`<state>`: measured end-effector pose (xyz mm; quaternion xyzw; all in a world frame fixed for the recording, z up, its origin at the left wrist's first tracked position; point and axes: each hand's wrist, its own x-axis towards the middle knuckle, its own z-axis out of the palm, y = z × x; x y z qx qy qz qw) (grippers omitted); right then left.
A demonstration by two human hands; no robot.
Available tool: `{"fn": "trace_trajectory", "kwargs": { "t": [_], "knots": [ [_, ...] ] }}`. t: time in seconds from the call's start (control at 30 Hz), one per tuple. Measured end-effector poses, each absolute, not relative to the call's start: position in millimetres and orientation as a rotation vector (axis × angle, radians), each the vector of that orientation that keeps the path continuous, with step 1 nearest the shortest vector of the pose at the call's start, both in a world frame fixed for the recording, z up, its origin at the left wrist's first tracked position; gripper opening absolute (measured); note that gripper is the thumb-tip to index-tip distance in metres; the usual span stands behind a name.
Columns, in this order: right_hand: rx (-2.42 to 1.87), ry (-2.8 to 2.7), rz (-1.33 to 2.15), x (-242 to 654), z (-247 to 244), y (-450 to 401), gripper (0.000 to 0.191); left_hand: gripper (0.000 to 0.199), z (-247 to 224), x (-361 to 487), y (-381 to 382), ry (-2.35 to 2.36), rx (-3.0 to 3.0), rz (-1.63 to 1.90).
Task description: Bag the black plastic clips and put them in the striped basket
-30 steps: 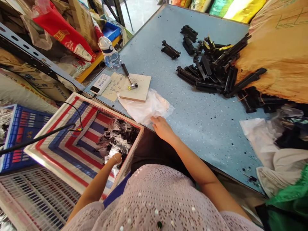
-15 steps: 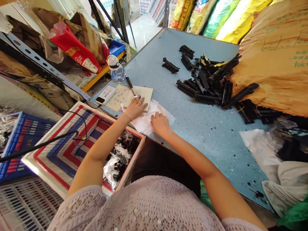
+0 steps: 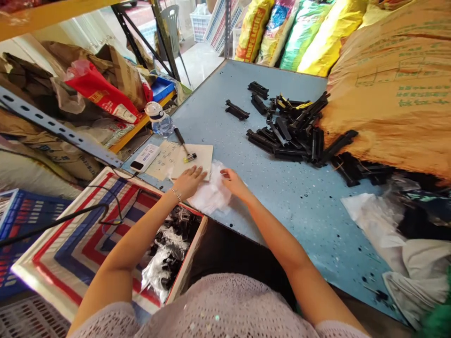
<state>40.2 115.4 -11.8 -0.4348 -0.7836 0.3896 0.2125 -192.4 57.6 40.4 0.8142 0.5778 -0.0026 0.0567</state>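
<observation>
My left hand (image 3: pixel 190 182) lies flat with its fingers stretched out, across the left edge of a thin white plastic bag (image 3: pixel 211 193) and the near edge of a cardboard sheet (image 3: pixel 199 162). At the bag's right edge is my right hand (image 3: pixel 235 184), fingers loosely bent and apart; whether they touch the bag I cannot tell. Just beyond the left fingertips, a small hammer (image 3: pixel 180 137) with a black handle rests on the cardboard. Handwriting covers a second sheet (image 3: pixel 162 159) beside it.
Black plastic parts (image 3: pixel 289 131) are heaped on the blue table (image 3: pixel 275 202), against a big orange sack (image 3: pixel 384 108). A white phone-like device (image 3: pixel 145 158) and a water bottle (image 3: pixel 160 121) stand left. Below the table edge, a striped crate (image 3: pixel 75 234) holds wrapped black parts.
The right hand has shifted off the middle of the bag to its right edge, its fingers loosening. The left hand has drawn back from the hammer's head. The view has tilted up slightly.
</observation>
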Motion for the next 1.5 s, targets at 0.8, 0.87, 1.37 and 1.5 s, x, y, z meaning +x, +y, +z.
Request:
{"fn": "trace_trajectory", "kwargs": {
  "t": [0.8,0.87,1.37,1.5],
  "knots": [
    [-1.488,-2.381,0.306,304,27,197,0.045,0.065,18,24,185,1.484,2.738,0.001],
    [-1.479,-2.401,0.321,313,23,177,0.046,0.051,21,26,154,1.42,2.674,-0.048],
    [-1.256,-1.414,1.328,229,43,20,0.037,0.055,34,29,-3,0.849,0.891,0.68],
    [-1.358,-1.546,1.238,217,47,16,0.033,0.039,33,34,-18,0.948,0.806,0.75]
  ]
}}
